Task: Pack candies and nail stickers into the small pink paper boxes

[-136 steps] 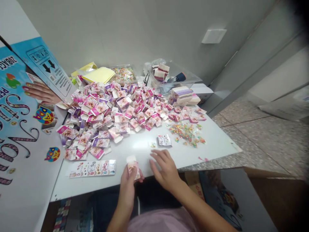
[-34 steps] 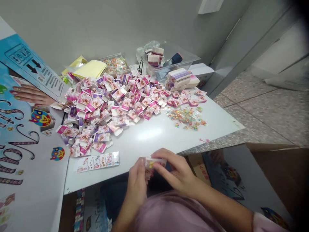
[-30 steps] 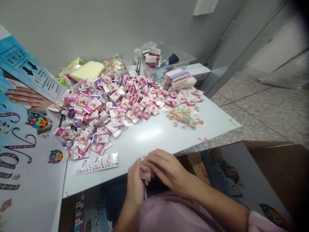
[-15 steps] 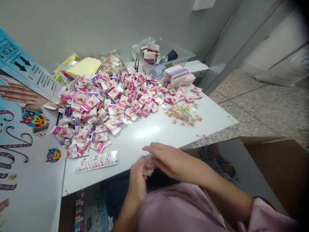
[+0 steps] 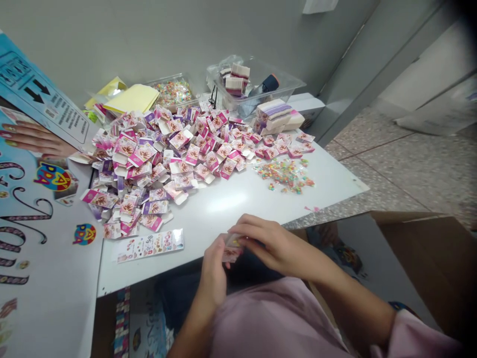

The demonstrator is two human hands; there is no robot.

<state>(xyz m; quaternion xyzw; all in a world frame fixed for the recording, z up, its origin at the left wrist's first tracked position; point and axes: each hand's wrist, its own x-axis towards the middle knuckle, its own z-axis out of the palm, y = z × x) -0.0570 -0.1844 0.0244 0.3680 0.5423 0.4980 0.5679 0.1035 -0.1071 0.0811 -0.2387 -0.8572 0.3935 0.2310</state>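
Both hands, left (image 5: pixel 214 266) and right (image 5: pixel 274 243), pinching small box (image 5: pixel 231 248), clear bin (image 5: pixel 286 84) holding stacked boxes (image 5: pixel 235 79)

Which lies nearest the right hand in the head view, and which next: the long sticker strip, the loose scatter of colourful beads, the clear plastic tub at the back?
1. Long sticker strip, left of the right hand, on the table's near edge.
2. Loose scatter of colourful beads, beyond the hand, mid-table.
3. Clear plastic tub, farthest, against the wall.
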